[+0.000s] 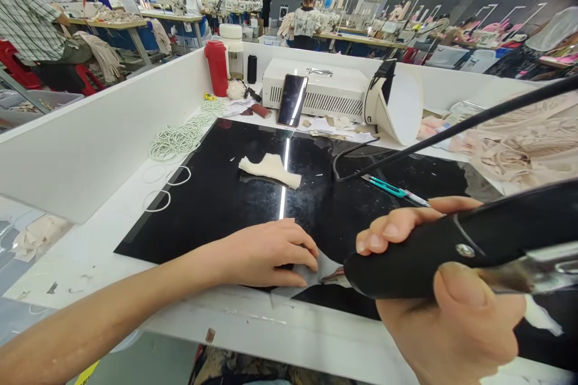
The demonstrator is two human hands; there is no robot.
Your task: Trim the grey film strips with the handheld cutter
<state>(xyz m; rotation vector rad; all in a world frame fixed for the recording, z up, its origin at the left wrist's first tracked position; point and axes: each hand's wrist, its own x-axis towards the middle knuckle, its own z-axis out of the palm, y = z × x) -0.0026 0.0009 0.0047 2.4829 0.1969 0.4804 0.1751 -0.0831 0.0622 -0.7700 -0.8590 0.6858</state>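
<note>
My right hand (456, 307) grips a black handheld power tool (415, 258) with a metal lever on its side; its narrow tip points left, toward my other hand. Palm down near the table's front edge, my left hand (280, 252) rests with fingers slightly bent and apart. Its fingertips touch a thin greyish sheet (323, 267) on the black mat (203, 204). What the tool's tip touches is partly hidden by its body. A cream fabric piece (271, 169) lies farther back on the mat. Teal thread snips (386, 186) lie beyond my right hand.
A black cable (451, 132) crosses above the mat's right side. At the back stand a phone (292, 100), a white vented box (316, 87), a white lampshade-like cone (401, 105) and a red flask (217, 69). Pale cord (178, 138) lies left, beige fabric (533, 138) right.
</note>
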